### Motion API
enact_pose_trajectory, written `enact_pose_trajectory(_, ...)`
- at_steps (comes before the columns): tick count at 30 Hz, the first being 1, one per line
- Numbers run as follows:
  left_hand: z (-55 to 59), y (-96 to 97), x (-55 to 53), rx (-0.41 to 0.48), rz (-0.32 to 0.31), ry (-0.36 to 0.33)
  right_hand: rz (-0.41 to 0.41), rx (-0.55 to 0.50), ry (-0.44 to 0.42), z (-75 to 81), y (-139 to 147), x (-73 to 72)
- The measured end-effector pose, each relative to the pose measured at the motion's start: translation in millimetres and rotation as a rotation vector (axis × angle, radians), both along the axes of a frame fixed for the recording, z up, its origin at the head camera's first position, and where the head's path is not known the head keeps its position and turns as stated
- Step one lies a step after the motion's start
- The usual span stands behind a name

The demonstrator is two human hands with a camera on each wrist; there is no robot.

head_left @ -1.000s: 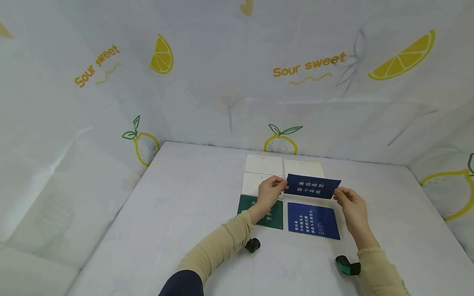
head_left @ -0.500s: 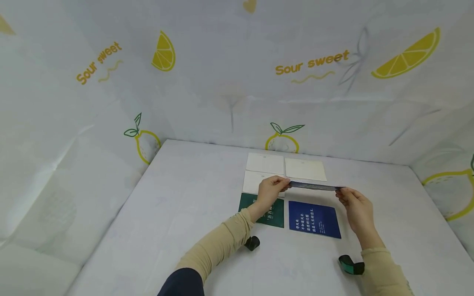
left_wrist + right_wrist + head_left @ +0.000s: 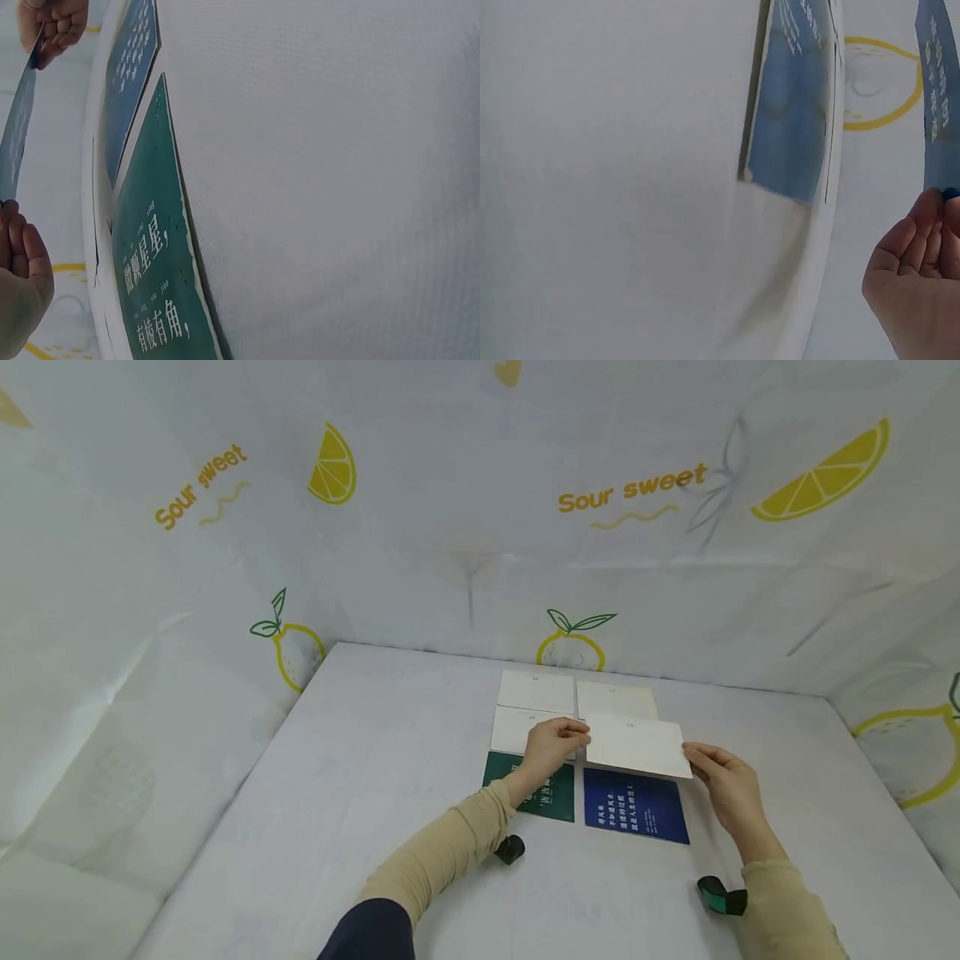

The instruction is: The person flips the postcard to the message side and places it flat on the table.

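Note:
A postcard (image 3: 637, 745) is raised over the table, its white side up in the head view; the wrist views show its blue underside with white lettering. My left hand (image 3: 552, 745) pinches its left edge, and my right hand (image 3: 722, 774) pinches the right edge. Just below it lies a blue card (image 3: 636, 807) with white writing, its far edge overlapped by the raised one. A green card (image 3: 161, 255) with white characters lies to the left, partly behind my left wrist in the head view.
Farther back lie white cards: one at the back left (image 3: 536, 691), another at the back right (image 3: 617, 697), and a third (image 3: 510, 727) behind my left hand. Dark wrist devices show at the left sleeve (image 3: 511, 849) and right sleeve (image 3: 722, 896). A lemon-print sheet covers the walls.
The held postcard has turned over between my hands, from its blue lettered side through edge-on to its white side. My right hand has shifted slightly right.

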State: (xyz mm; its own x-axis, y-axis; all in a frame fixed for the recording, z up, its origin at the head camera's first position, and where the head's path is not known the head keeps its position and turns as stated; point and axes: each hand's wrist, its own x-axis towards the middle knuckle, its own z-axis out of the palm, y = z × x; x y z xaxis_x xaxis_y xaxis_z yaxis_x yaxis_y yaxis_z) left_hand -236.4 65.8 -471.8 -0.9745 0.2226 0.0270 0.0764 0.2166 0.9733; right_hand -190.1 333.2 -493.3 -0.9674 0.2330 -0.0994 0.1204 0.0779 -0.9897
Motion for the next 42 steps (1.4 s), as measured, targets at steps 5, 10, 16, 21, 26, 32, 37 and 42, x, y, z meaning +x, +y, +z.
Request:
enact_pose_trajectory(5, -2.1, 5.4, -4.2, -0.101, -0.012, 0.054, 0.027, 0.399, -0.092, 17.7, -6.7, 2.7)
enact_pose_trajectory(10, -6.9, 10.3, -8.6, -0.234, -0.016, 0.101, 0.095, 0.562, -0.121, 28.8, -12.9, -1.4)
enact_pose_trajectory(16, -16.7, 13.2, -16.8, -0.245, 0.003, 0.078, 0.12, 0.631, -0.139, 24.6, -15.6, -13.8)
enact_pose_trajectory(21, -24.1, 13.9, -23.1, -0.241, 0.028, 0.058, 0.168, 0.627, -0.143, 21.8, -15.7, -20.4)
enact_pose_trajectory(26, -26.2, 14.8, -25.0, -0.29, 0.037, 0.064, 0.198, 0.664, -0.166, 20.5, -16.2, -26.0)
enact_pose_trajectory(32, -26.4, 15.6, -24.1, -0.334, 0.032, 0.086, 0.214, 0.713, -0.195, 16.8, -17.1, -29.6)
enact_pose_trajectory(37, -26.3, 15.8, -23.0, -0.366, 0.03, 0.102, 0.228, 0.742, -0.214, 13.1, -18.8, -30.4)
enact_pose_trajectory(42, -24.8, 14.4, -22.0, -0.383, 0.006, 0.104, 0.219, 0.763, -0.226, 14.0, -22.2, -30.8)
